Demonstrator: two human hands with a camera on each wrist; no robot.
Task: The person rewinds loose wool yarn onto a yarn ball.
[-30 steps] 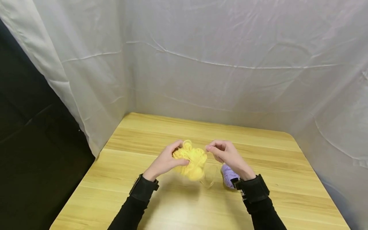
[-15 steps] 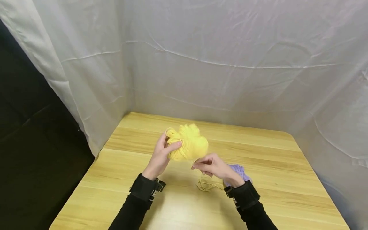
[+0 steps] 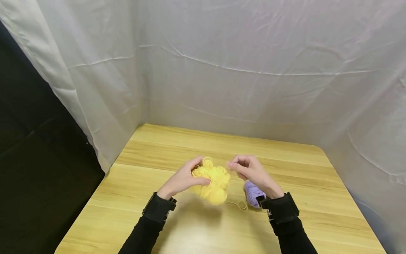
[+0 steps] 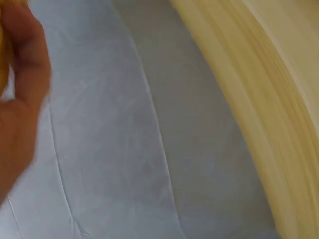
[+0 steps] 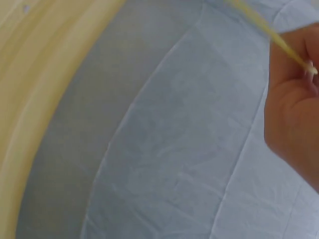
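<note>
Backdrop: white cloth walls around a wooden table [image 3: 177,148].
Left hand [image 3: 182,180]: fingers curled round the yellow yarn ball [image 3: 213,181], held just above the table.
Right hand [image 3: 250,169]: fingertips pinch a yellow strand [image 5: 271,34], just right of the ball.
Strand axis: from ball rightward to the pinch.
Behind right wrist: purple yarn [image 3: 252,193] on the table.
</note>
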